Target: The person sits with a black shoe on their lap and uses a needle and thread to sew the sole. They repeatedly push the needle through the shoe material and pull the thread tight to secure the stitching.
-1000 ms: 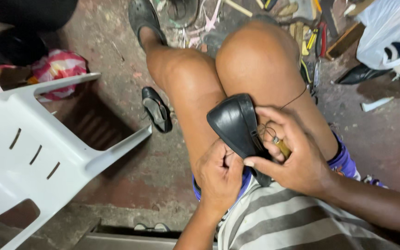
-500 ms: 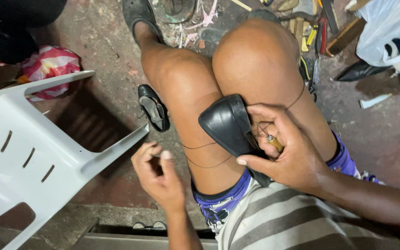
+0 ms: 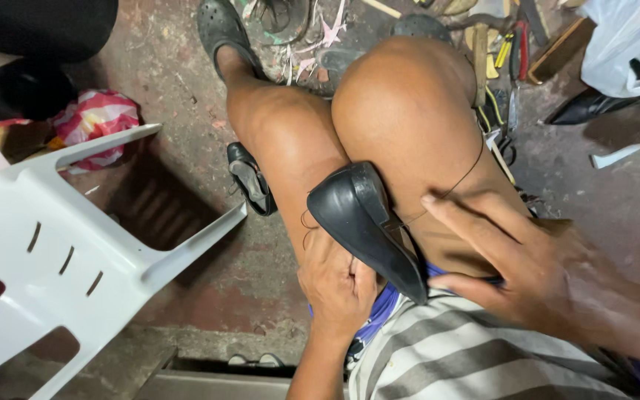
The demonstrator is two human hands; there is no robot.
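Black shoe point(image 3: 364, 222) between both hands

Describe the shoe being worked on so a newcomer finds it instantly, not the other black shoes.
Start at the two bare knees in the middle of the view. The black flat shoe lies sole-up across the thighs just below them, with the left hand at its underside and the right hand open beside it. Unlike the black shoe on the floor by the white plastic chair, it has dark thread running from it.
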